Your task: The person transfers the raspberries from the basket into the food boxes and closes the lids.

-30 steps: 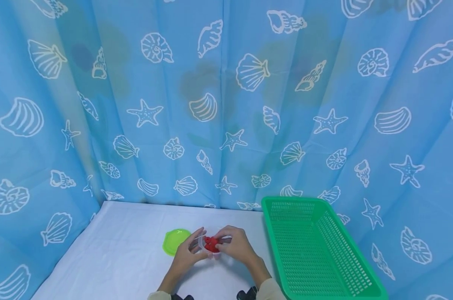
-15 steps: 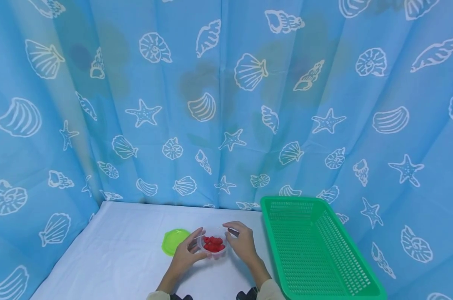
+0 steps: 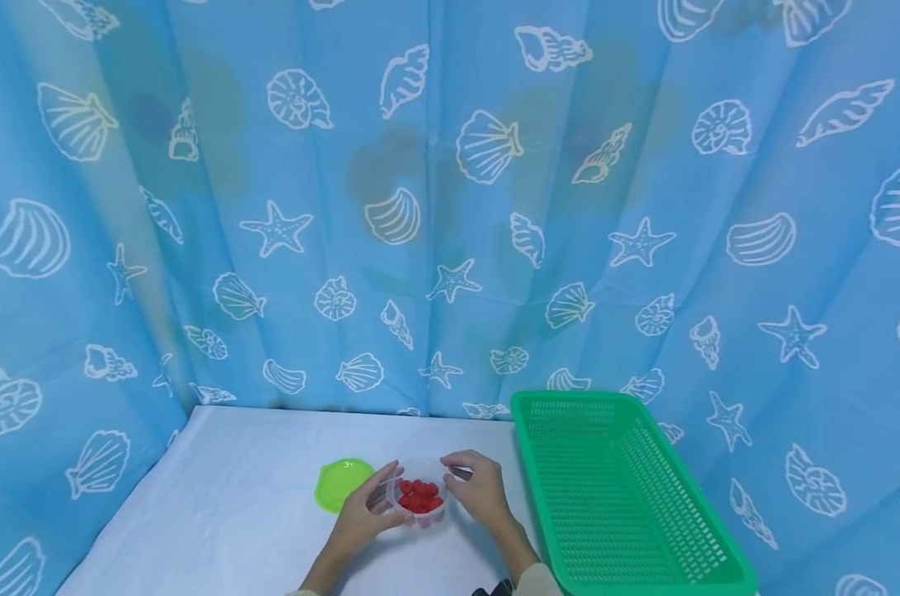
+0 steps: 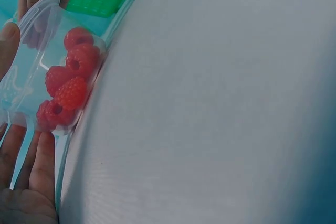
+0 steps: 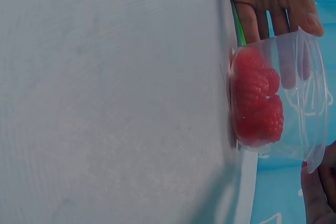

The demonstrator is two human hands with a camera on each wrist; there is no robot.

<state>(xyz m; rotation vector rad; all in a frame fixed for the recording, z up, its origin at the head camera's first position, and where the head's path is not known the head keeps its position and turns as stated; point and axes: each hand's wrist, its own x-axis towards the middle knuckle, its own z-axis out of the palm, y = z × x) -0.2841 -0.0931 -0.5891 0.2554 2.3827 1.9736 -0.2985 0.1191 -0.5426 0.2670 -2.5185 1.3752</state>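
Observation:
A clear round plastic container [image 3: 420, 517] stands on the white table, with several red raspberries [image 3: 422, 495] piled on its bottom. My left hand [image 3: 362, 515] holds it from the left; in the left wrist view the thumb [image 4: 7, 45] is at the rim and the fingers [image 4: 42, 163] lie against the wall. On the opposite side my right hand [image 3: 482, 488] has its fingertips at the rim, holding no raspberry. The right wrist view shows those fingers [image 5: 313, 192] only partly, at the lower right corner. Left of the container lies a lime-green lid [image 3: 341, 484].
A large green plastic basket [image 3: 535, 472] with perforated walls stands on the right, close to my right forearm. Behind the white-covered table [image 3: 218, 488] hangs a blue curtain [image 3: 435, 199] with white seashells and starfish, also along both sides.
My right hand has drawn back from among the raspberries to the container's right rim, leaving the raspberries in view. My left hand keeps its hold. The head view has shifted slightly.

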